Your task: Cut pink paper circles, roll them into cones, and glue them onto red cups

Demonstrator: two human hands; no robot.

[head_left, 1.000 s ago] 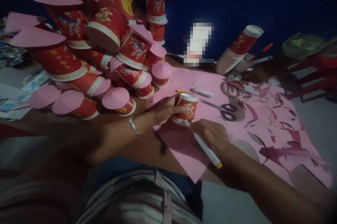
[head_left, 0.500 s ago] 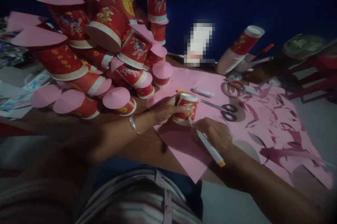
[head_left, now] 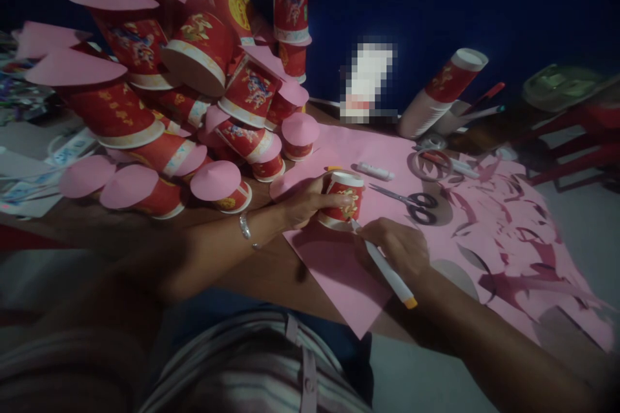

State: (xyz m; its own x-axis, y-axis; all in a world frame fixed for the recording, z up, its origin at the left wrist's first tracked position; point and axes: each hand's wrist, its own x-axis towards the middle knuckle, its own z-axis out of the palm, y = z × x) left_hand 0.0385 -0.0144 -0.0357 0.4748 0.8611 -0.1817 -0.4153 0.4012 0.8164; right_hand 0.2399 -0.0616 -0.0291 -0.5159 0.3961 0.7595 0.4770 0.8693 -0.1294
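Marker shift: the white, orange-ended marker pen (head_left: 385,267) has slid slightly right, its tip now by the red-and-gold paper cup's (head_left: 345,189) lower right edge, so the pen work seems to be passing along that side.
Cup: nearly unmoved, above the pink paper sheet (head_left: 334,264).
Left hand (head_left: 305,203): fingers wrapped around the cup.
Right hand (head_left: 400,246): fingers gripping the marker.
Scissors: black-handled metal scissors (head_left: 404,198), beyond.

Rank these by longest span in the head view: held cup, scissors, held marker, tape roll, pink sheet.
1. Pink sheet
2. Held marker
3. Scissors
Last, unranked: held cup and tape roll; too alike, and the cup is partly covered.
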